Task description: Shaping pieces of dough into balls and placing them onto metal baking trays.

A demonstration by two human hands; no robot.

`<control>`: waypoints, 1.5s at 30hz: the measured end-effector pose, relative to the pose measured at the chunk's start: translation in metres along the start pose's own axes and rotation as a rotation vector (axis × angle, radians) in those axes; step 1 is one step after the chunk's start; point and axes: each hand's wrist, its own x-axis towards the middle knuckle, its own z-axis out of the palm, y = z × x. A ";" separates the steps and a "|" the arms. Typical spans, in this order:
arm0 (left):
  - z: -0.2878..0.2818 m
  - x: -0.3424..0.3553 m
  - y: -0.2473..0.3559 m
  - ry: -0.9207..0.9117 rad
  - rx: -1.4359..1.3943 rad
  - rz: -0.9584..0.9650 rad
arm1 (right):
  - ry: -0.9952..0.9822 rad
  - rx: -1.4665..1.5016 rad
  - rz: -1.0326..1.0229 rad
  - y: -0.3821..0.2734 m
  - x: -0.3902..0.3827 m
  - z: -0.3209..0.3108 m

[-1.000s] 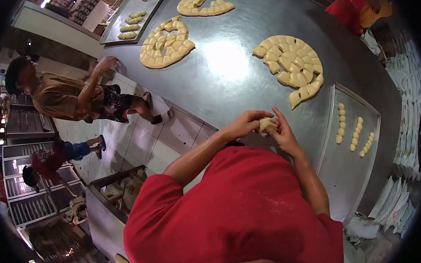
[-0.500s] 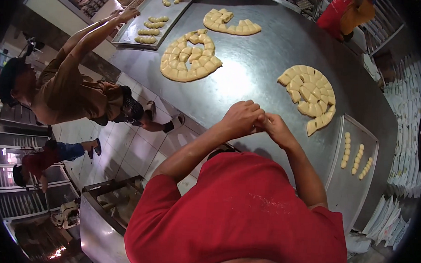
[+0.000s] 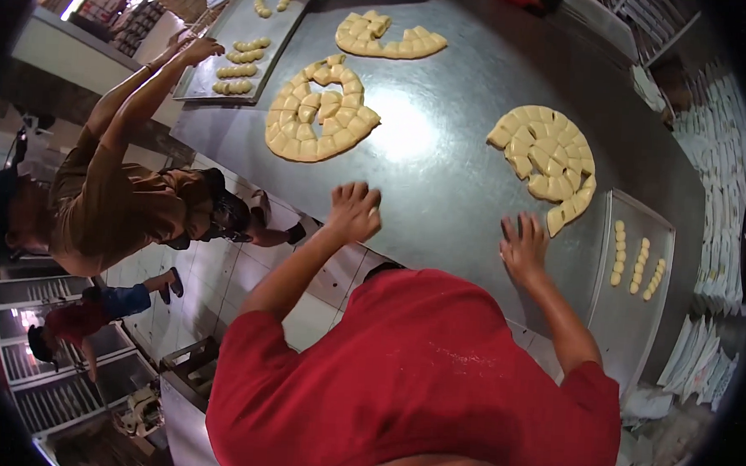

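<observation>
Left hand and right hand are parting by the table's near edge: left curling, grip unclear; right spreading, released, near dough, light touch likely sparing it.

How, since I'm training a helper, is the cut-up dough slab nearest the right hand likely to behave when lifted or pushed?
The dough slab will probably sag rather than stay stiff, as it is divided into many soft-looking pieces. The gaps in its middle suggest it could come apart. Lying flat and wide, it seems unlikely to roll or tip.
</observation>
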 end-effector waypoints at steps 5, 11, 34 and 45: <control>0.033 0.051 0.071 0.069 -0.121 -0.119 | -0.018 0.311 0.313 -0.060 0.049 0.048; 0.011 0.012 0.002 -0.312 -0.160 0.217 | -0.475 0.723 0.295 0.016 0.009 0.026; 0.018 0.018 0.004 0.060 -0.553 -0.044 | 0.146 0.498 0.410 -0.025 -0.026 0.000; 0.044 0.119 0.118 -0.316 -0.705 0.287 | 0.041 0.618 0.336 -0.055 0.037 0.004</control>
